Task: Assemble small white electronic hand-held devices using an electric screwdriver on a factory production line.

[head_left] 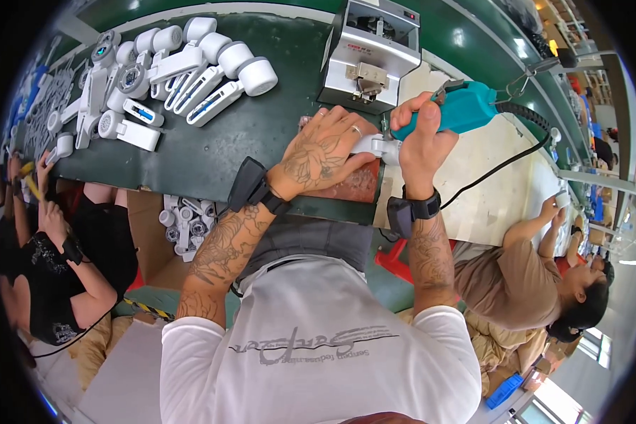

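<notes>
Far-left co-worker: one person in dark clothing at the left edge, two hands by a yellow-handled tool.
White plastic pieces: a heap in the upper left, smooth and glossy; fat round cylinders with grey rims, flat straight arms, several slim pieces with blue strips. Over a dozen; overlap prevents an exact count.
Tabletop: one dark green surface, smooth with a dull sheen, beneath the heap.
Cardboard box: one, brown, open, at lower left of centre, with more white pieces inside.
Left hand: at centre, thumb and fingers closed around the white part's left end; one ring, one dark wrist device.
White part: one, smooth rounded plastic, at centre between the two hands, above the pad.
Pad: one, reddish-brown, scuffed, below the left hand.
Machine: one boxy metal unit, grey and black, top centre.
Right hand: right of centre, fingers wrapped firmly round the teal tool; one dark wrist device.
Teal tool: one, hard-cased; its tip is hidden.
Cable: one, black, partly coiled, trailing from the tool.
Sheet: cream, creased, right of centre.
Right-hand co-worker: one person in a brown top.
</notes>
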{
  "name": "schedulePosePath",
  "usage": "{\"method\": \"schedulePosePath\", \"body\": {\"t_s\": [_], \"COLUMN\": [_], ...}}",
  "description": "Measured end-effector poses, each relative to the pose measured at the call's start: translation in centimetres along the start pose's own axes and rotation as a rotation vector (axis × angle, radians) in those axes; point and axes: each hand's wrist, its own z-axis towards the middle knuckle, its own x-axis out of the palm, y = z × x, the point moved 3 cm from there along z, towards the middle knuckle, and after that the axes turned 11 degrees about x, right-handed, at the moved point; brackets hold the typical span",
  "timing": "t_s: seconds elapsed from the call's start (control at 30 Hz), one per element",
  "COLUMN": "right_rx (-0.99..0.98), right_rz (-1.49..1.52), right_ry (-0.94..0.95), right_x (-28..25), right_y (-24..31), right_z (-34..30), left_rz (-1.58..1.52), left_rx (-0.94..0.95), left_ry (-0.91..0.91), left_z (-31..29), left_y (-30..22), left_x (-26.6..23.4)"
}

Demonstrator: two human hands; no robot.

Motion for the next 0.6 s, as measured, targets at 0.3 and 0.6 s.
{"method": "schedulePosePath", "body": {"t_s": [0.3,0.6], "right_rx": [0.079,-0.155], "right_rz": [-0.072,-0.056], "right_ry": [-0.005,0.108], "right_x": [0.6,4.9], "right_y": [0.9,1.2], "right_z": [0.3,4.3], "left_rz": [0.002,-0.033], "left_rx": [0.017,0.062], "left_ry": [-0.011,-0.103], "left_z": [-0.1,-0.5], "left_y": [0.2,0.8], "left_x": [-0.1,0.2]}}
